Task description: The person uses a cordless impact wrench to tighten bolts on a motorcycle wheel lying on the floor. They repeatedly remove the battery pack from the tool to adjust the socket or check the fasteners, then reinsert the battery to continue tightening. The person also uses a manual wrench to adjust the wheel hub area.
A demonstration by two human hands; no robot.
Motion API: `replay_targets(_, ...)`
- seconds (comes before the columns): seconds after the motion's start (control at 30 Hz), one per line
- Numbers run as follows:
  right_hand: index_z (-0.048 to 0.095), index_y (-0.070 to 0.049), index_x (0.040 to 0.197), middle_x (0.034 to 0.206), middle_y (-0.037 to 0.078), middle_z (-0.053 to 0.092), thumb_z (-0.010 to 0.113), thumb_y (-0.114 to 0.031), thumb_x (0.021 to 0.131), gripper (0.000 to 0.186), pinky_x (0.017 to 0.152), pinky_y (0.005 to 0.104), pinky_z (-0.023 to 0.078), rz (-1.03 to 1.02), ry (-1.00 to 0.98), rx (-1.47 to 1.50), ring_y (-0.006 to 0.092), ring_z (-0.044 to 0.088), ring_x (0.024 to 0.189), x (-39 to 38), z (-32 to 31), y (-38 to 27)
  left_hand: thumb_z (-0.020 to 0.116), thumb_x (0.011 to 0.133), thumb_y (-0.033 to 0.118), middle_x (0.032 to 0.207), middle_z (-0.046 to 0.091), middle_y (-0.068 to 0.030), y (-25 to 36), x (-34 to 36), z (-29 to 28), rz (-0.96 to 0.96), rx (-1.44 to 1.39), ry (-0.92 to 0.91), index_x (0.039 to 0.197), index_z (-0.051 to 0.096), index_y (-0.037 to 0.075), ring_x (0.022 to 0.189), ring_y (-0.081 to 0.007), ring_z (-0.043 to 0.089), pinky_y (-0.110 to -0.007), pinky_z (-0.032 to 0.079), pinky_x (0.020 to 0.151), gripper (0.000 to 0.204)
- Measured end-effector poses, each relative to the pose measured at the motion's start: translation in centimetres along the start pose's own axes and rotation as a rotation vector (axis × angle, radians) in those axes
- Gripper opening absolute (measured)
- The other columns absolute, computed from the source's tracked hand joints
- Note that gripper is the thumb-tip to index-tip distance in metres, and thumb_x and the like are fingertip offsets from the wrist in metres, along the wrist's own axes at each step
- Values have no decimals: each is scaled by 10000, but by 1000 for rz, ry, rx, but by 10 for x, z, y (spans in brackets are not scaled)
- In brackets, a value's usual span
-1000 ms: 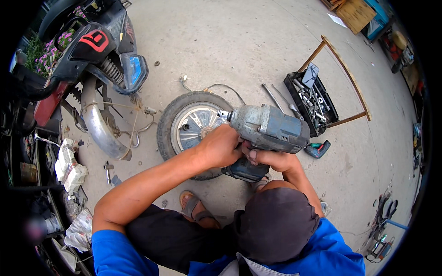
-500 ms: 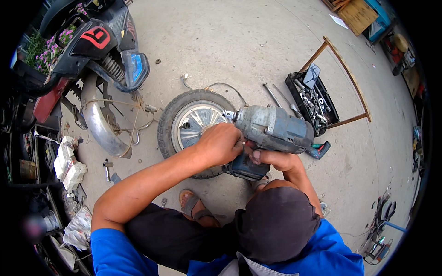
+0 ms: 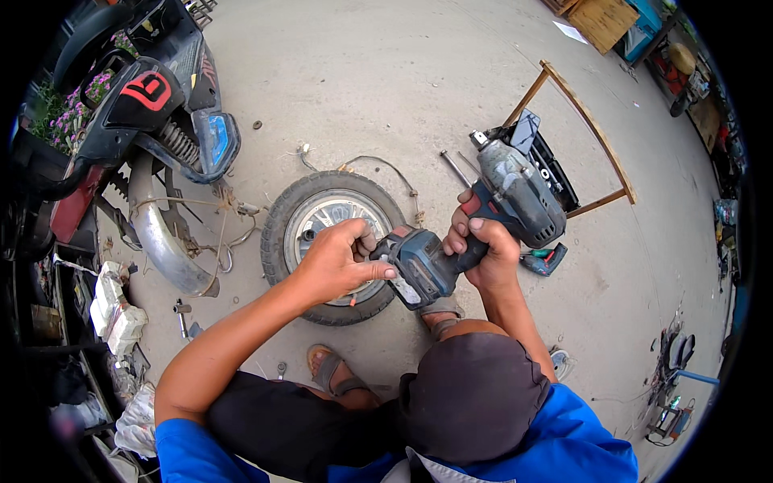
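Observation:
A grey and black cordless impact wrench (image 3: 519, 189) is held above the ground, tilted, its bare square drive pointing away from me. My right hand (image 3: 489, 249) is wrapped round its handle. My left hand (image 3: 342, 259) grips the end of the battery pack (image 3: 420, 264) at the tool's base, thumb along its near edge and fingers on the far side. Whether the pack is fully seated I cannot tell. Below my hands a spoked wheel with a black tyre (image 3: 283, 201) lies flat, partly covered by my left hand and the battery pack. A cable (image 3: 378, 158) trails from it.
A black toolbox (image 3: 564, 181) with sockets, wrenches and a phone (image 3: 525, 130) stands right, beside a wooden frame (image 3: 592, 121). A long bar (image 3: 457, 167) lies near it. An electric scooter (image 3: 153, 97) with its rear fender (image 3: 165, 249) exposed is on the left. A socket tool (image 3: 182, 314) lies nearby.
The impact wrench has swung round to the right and away from the wheel, its drive now pointing forward. My left hand has moved from near its front to the battery end.

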State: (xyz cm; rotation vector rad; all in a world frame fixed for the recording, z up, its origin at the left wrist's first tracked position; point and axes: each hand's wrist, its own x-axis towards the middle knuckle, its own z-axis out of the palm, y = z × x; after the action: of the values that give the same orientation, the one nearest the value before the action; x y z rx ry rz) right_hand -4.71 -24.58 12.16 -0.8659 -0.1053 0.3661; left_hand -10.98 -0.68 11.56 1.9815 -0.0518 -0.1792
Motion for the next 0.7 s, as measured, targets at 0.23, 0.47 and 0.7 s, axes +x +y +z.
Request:
replay_targets(0.23,525,-25,1153,780,51,496,554,-172,801,382,612,371,463,0,129,246,166,495,611,6,-14,5,943,640,282,746,606,-69,9,-5,-3,31,-108,30,894,526,2,661,-125,577,-298,486,600,563)
replay_targets(0.47,518,-36,1163,798,26,492,547,-171,810,379,619,354,464,-42,157,189,137,482,612,3,-6,3,804,817,131,921,678,-155,13,-3,-2,186,173,32,1101,610,-62,823,-209,711,-324,558,685,394)
replay_targets(0.7,477,-4,1208,822,87,509,536,-134,808,426,659,389,468,-79,133,135,183,511,674,1,-8,10,692,800,125,905,631,-255,12,0,21,274,512,150,963,580,-67,791,-429,656,-475,538,708,276)
